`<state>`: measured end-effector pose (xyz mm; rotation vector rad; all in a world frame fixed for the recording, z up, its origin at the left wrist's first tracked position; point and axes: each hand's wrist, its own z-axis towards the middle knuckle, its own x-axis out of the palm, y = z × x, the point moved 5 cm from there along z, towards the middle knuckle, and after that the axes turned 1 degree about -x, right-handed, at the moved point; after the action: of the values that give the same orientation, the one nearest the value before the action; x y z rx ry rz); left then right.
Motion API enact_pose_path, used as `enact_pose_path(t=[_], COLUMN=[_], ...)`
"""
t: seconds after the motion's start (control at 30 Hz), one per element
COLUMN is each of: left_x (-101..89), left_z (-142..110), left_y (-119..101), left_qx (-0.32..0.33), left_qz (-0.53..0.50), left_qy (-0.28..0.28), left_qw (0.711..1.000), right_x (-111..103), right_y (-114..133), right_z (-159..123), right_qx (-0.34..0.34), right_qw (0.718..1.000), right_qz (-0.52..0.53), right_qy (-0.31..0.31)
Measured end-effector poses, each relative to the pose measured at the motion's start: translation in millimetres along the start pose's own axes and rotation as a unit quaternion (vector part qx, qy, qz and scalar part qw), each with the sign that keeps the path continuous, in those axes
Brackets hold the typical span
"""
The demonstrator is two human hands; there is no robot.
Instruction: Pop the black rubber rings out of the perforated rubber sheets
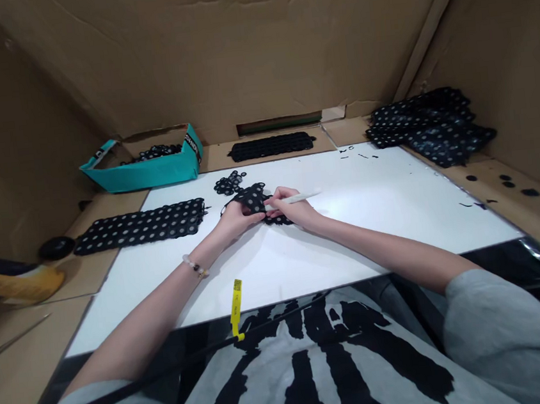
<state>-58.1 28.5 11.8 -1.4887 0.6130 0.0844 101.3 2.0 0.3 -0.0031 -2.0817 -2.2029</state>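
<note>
My left hand [236,220] pinches a black sheet piece with pale round dots [253,197], resting on the white board [358,218]. My right hand [290,206] holds a white marker-like pen [298,197], its near end at the piece's right edge. More of the black material [278,220] lies under my hands, partly hidden by them. A small clump of black rings [229,182] sits just beyond. A beaded bracelet [194,266] circles my left wrist.
A dotted black strip [140,226] lies left of the board, and another [271,146] lies behind it. A teal box [141,173] holds black pieces. A dotted black pile [429,127] sits back right. Cardboard walls surround the area. Scissors [9,342] lie at lower left.
</note>
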Motion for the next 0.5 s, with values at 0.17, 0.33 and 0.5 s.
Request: enact_pose_path(t=[0.17, 0.33, 0.5], left_x=[0.7, 6.3, 7.6], left_z=[4.1, 3.7, 0.0], left_y=[11.0, 11.7, 9.4], left_qx=[-0.060, -0.062, -0.064], left_qz=[-0.128, -0.218, -0.249], left_qy=[0.000, 0.040, 0.024], left_qw=[0.990, 0.973, 0.966], right_x=[-5.7, -4.7, -5.3], right_y=[5.2, 3.4, 0.2], right_z=[-4.0, -3.1, -1.6], right_qx=[0.038, 0.057, 0.045], right_qw=[0.999, 0.998, 0.998], right_qz=[-0.001, -0.005, -0.016], right_qy=[-0.034, -0.035, -0.031])
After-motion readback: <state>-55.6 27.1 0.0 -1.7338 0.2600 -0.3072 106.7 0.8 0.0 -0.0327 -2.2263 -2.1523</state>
